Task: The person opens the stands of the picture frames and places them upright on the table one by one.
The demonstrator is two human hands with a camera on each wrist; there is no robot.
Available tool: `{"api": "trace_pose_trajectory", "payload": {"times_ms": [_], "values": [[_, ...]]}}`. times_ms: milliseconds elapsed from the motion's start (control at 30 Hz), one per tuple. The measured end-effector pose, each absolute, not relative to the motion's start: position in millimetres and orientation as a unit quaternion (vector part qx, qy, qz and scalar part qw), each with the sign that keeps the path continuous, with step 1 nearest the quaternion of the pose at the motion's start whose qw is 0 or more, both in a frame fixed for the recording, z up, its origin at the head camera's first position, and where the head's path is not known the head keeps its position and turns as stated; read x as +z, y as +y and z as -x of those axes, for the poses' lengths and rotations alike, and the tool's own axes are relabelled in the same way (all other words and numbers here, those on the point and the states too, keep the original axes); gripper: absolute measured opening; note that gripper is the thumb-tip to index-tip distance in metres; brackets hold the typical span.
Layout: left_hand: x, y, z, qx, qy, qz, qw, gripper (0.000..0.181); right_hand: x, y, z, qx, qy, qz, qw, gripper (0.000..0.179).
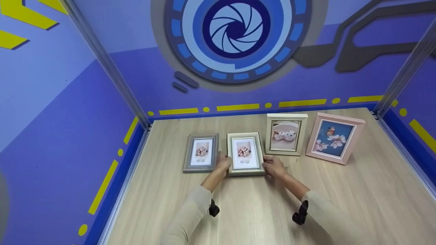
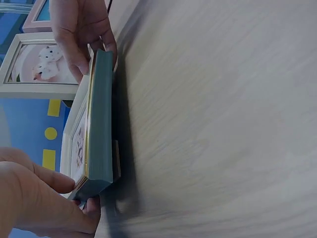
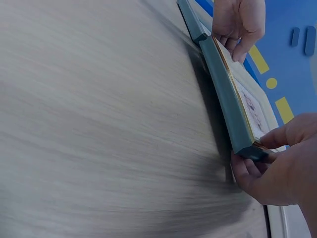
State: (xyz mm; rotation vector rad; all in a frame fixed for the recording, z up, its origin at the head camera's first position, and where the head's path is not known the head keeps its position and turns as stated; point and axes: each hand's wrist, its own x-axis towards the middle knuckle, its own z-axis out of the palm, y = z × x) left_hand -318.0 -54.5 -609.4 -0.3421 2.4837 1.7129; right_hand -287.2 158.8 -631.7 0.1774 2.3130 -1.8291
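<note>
Left hand [image 1: 223, 162], right hand [image 1: 274, 166], 1 champagne frame [image 1: 244, 153] gripped between

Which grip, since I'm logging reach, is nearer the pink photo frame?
Right. The right-hand grip is on the right edge of the held frame, left of the pink photo frame; the left-hand grip is on the opposite edge, farther left.
</note>
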Motion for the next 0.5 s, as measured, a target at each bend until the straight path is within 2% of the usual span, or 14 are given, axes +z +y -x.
{"api": "trace_pose_trajectory", "payload": {"times_ms": [67,100,233,500], "values": [[-608,-55,316,0.579,0.804,0.118,0.059,0.011,-632,158,287,-0.623,0.775,-0.055,0.089,0.048],[-606,-56,315,0.584,0.801,0.118,0.064,0.011,-632,158,287,-0.626,0.773,-0.057,0.088,0.047],[-596,-57,312,0.602,0.787,0.112,0.075,0.039,-629,157,285,-0.639,0.761,-0.067,0.084,0.049],[-575,-61,310,0.621,0.778,0.07,0.062,0.037,-621,153,282,-0.621,0.776,-0.062,0.093,0.057]]}}
